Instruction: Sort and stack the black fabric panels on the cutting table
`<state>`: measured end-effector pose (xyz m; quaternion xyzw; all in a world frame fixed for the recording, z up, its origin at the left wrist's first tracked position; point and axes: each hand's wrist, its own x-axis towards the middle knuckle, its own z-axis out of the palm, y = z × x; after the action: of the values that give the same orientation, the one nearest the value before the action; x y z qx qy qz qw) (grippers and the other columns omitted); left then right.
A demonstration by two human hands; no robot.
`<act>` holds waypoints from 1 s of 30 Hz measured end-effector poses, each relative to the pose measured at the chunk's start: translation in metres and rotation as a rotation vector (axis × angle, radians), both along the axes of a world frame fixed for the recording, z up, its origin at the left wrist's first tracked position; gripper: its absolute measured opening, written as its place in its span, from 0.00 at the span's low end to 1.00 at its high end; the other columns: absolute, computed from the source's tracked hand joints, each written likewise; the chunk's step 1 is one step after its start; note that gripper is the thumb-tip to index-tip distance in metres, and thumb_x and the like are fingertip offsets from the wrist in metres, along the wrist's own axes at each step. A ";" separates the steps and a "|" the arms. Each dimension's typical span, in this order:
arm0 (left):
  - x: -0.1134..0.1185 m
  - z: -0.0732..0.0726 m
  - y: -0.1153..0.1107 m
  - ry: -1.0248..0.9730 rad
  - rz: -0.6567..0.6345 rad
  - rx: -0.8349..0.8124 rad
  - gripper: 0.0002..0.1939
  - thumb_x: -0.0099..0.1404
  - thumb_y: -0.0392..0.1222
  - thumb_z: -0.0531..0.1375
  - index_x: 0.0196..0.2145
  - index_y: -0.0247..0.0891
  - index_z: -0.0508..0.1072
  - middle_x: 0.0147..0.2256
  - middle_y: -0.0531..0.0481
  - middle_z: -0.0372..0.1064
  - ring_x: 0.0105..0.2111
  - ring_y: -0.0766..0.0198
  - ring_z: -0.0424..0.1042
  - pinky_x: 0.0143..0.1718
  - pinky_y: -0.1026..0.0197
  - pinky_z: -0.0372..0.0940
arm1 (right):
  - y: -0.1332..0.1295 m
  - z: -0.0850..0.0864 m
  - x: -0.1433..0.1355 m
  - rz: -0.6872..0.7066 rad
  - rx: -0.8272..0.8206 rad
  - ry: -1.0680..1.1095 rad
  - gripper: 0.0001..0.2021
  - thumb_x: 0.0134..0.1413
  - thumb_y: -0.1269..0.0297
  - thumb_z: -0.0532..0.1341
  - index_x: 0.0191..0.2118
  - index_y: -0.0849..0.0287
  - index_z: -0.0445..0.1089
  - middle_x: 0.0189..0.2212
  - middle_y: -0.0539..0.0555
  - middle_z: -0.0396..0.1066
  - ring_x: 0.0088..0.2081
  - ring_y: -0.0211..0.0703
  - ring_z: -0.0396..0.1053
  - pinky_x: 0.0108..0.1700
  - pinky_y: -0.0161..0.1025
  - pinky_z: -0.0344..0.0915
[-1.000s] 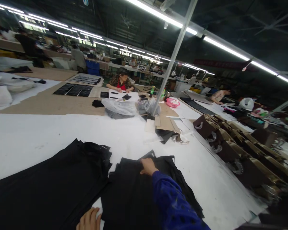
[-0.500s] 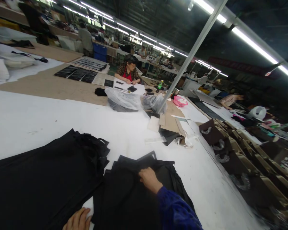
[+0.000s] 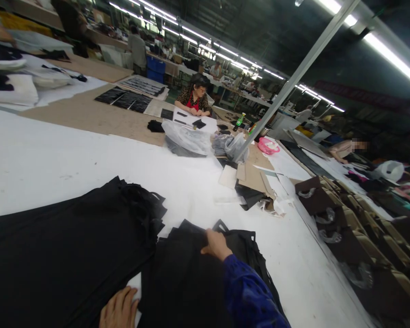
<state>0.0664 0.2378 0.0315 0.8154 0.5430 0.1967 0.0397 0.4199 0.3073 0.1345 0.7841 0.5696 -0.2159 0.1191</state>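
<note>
On the white tabletop lie two piles of black fabric pieces with strap-like loops at their far ends. My right hand (image 3: 217,243), in a blue sleeve, is over the far part of the right pile (image 3: 187,273). Its fingers curl down onto the top black fabric piece, thumb beneath; the fingertips are partly hidden. My left hand (image 3: 119,307) rests at the near edge of the left pile (image 3: 68,250). Its fingers lie stretched side by side over a white gap between the piles, with no held thing visible.
Past the piles are a clear plastic bag (image 3: 187,139), cardboard pieces (image 3: 254,177), a slanting metal post (image 3: 294,82) and a pink basket (image 3: 269,146). A co-worker (image 3: 194,98) sits across the table. Brown bags (image 3: 331,216) stand in a row at the right.
My right hand has moved toward the far edge of the right pile, its thumb now apart from the fingers. My left hand stays by the left pile. The whole view has shifted slightly.
</note>
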 end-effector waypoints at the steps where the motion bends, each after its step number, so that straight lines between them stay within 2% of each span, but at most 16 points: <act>1: 0.001 0.002 0.000 0.005 0.002 -0.009 0.16 0.66 0.42 0.49 0.42 0.36 0.74 0.43 0.43 0.73 0.42 0.53 0.68 0.38 0.54 0.60 | -0.005 -0.001 0.000 0.015 0.012 -0.001 0.31 0.33 0.55 0.73 0.47 0.59 0.66 0.42 0.60 0.70 0.47 0.58 0.66 0.49 0.48 0.57; 3: 0.002 0.008 -0.001 0.021 0.004 -0.033 0.16 0.67 0.41 0.48 0.43 0.37 0.74 0.44 0.43 0.72 0.43 0.52 0.67 0.38 0.53 0.60 | -0.014 -0.001 -0.002 0.039 0.062 -0.015 0.33 0.35 0.56 0.72 0.51 0.55 0.64 0.48 0.60 0.66 0.51 0.58 0.62 0.50 0.47 0.55; 6: 0.003 0.014 -0.001 0.043 -0.003 -0.049 0.17 0.67 0.40 0.46 0.44 0.37 0.74 0.45 0.43 0.71 0.44 0.52 0.67 0.40 0.52 0.59 | -0.027 -0.001 -0.007 -0.028 0.138 -0.081 0.39 0.38 0.56 0.71 0.58 0.56 0.57 0.56 0.63 0.59 0.51 0.57 0.62 0.49 0.47 0.57; 9: 0.002 0.015 -0.002 0.044 -0.007 -0.033 0.17 0.68 0.41 0.47 0.45 0.35 0.73 0.45 0.42 0.71 0.44 0.52 0.66 0.41 0.53 0.59 | -0.032 -0.002 -0.009 -0.071 0.093 -0.103 0.33 0.39 0.57 0.71 0.52 0.61 0.63 0.48 0.64 0.66 0.47 0.58 0.65 0.49 0.49 0.57; 12: 0.001 0.011 -0.003 0.032 -0.008 -0.031 0.17 0.68 0.42 0.48 0.45 0.35 0.73 0.45 0.42 0.71 0.45 0.53 0.66 0.41 0.53 0.59 | -0.031 0.001 -0.003 -0.013 0.052 -0.059 0.27 0.39 0.59 0.71 0.47 0.61 0.67 0.45 0.63 0.69 0.49 0.59 0.64 0.50 0.50 0.56; 15: 0.000 0.011 -0.003 0.023 -0.014 -0.030 0.17 0.67 0.41 0.48 0.45 0.35 0.73 0.45 0.42 0.70 0.44 0.53 0.66 0.41 0.53 0.58 | -0.027 0.005 0.005 0.063 0.045 0.018 0.28 0.38 0.59 0.71 0.48 0.57 0.68 0.51 0.59 0.66 0.53 0.56 0.62 0.51 0.46 0.57; 19: 0.000 0.017 -0.004 0.023 -0.029 -0.036 0.16 0.68 0.43 0.49 0.45 0.36 0.73 0.45 0.42 0.69 0.45 0.53 0.65 0.41 0.54 0.58 | -0.028 0.013 0.007 0.137 -0.037 0.147 0.29 0.39 0.58 0.70 0.51 0.51 0.68 0.43 0.52 0.73 0.45 0.49 0.70 0.44 0.39 0.62; 21: 0.000 0.021 -0.005 0.001 -0.041 -0.034 0.17 0.67 0.44 0.49 0.45 0.36 0.73 0.45 0.42 0.69 0.45 0.53 0.65 0.41 0.54 0.58 | -0.036 0.021 0.002 0.179 -0.062 0.187 0.24 0.39 0.60 0.69 0.47 0.52 0.71 0.40 0.52 0.74 0.43 0.50 0.70 0.43 0.39 0.63; 23: -0.001 0.021 -0.006 -0.045 -0.043 -0.046 0.17 0.67 0.46 0.50 0.45 0.36 0.72 0.45 0.42 0.69 0.46 0.53 0.65 0.42 0.53 0.59 | -0.051 0.033 -0.005 0.226 -0.042 0.207 0.16 0.42 0.62 0.67 0.42 0.55 0.74 0.43 0.54 0.73 0.46 0.52 0.69 0.47 0.41 0.61; 25: -0.003 0.019 -0.007 -0.117 -0.033 -0.098 0.18 0.67 0.48 0.50 0.45 0.37 0.72 0.46 0.42 0.69 0.46 0.53 0.65 0.43 0.52 0.60 | -0.074 0.049 -0.014 0.264 0.021 0.239 0.12 0.47 0.65 0.63 0.41 0.55 0.74 0.45 0.54 0.72 0.48 0.50 0.68 0.50 0.41 0.59; 27: -0.007 0.017 -0.005 -0.218 -0.026 -0.207 0.18 0.66 0.50 0.50 0.45 0.38 0.72 0.46 0.43 0.69 0.47 0.53 0.65 0.44 0.51 0.61 | -0.100 0.065 -0.021 0.274 0.117 0.285 0.14 0.49 0.71 0.58 0.42 0.54 0.73 0.44 0.52 0.72 0.47 0.46 0.68 0.50 0.39 0.58; 30: -0.014 0.022 -0.001 -0.426 -0.012 -0.437 0.22 0.65 0.55 0.50 0.46 0.39 0.71 0.48 0.43 0.67 0.50 0.52 0.64 0.50 0.47 0.61 | -0.140 0.089 -0.031 0.260 0.233 0.311 0.25 0.45 0.79 0.51 0.47 0.52 0.71 0.41 0.51 0.73 0.45 0.44 0.68 0.47 0.38 0.59</act>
<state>0.0523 0.2365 0.0534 0.7310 0.5471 0.2416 0.3285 0.3887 0.1676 0.2235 0.6699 0.6982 -0.2500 -0.0347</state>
